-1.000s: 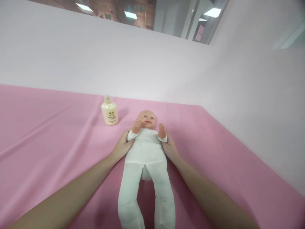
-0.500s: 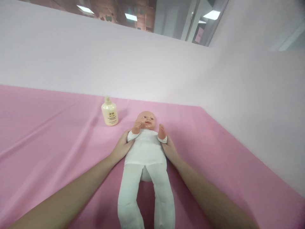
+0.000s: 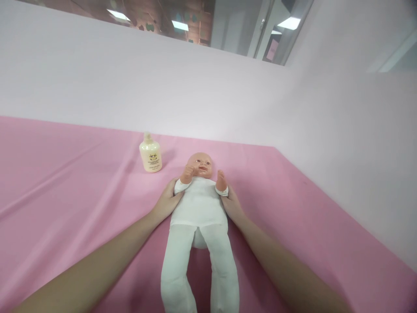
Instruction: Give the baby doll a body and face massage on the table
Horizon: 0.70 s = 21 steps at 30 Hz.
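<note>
A baby doll (image 3: 199, 204) with a white cloth body lies on its back in the middle, head away from me and legs toward me. Its plastic forearms point upward. My left hand (image 3: 168, 198) grips the doll's left-hand side in view, below the arm, with the thumb along the body. On the opposite side my right hand (image 3: 232, 204) holds it the same way. Most of the fingers of both hands are hidden behind the doll. Beyond my left hand, apart from it, stands a pale yellow pump bottle (image 3: 150, 155) with a printed label.
A pink cloth (image 3: 107, 174) with a few folds covers the surface. A white wall (image 3: 146, 87) rises along the far edge and another on the right. Above the far wall is a window (image 3: 182, 19) with ceiling lights showing.
</note>
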Motion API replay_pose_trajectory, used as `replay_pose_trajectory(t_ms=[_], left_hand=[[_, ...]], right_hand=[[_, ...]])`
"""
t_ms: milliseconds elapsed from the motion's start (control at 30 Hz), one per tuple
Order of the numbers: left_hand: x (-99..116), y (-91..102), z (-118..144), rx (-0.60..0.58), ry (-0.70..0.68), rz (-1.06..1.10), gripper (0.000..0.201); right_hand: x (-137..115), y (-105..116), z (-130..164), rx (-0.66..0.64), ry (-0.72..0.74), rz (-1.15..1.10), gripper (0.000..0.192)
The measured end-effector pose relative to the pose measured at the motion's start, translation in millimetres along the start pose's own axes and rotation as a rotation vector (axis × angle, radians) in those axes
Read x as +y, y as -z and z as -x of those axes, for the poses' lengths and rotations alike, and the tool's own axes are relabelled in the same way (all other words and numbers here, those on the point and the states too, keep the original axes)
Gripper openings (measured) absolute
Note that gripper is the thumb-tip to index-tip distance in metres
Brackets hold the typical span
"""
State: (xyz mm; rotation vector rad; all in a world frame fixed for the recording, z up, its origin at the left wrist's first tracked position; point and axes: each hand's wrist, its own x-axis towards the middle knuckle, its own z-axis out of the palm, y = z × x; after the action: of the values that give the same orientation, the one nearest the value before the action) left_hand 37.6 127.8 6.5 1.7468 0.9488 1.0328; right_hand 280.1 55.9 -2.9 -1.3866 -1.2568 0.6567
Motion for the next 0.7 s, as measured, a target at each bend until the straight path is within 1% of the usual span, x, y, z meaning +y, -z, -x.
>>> replay_pose_trajectory(t_ms=[233, 533, 700], left_hand=[[-4.1, -0.6, -1.4, 0.002, -0.010, -0.006, 0.047], [0.5, -0.2, -0.2, 0.003, -0.005, -0.010, 0.046], [-2.3, -0.2, -0.3, -0.003, -0.008, -0.005, 0.046]], right_hand=[[0.0, -0.2, 0.7, 0.004, 0.013, -0.011, 0.043], [2.8, 0.1, 0.0, 0.006, -0.004, 0.001, 0.043], [-3.3, 0.3, 1.5, -0.002, -0.001, -0.002, 0.042]])
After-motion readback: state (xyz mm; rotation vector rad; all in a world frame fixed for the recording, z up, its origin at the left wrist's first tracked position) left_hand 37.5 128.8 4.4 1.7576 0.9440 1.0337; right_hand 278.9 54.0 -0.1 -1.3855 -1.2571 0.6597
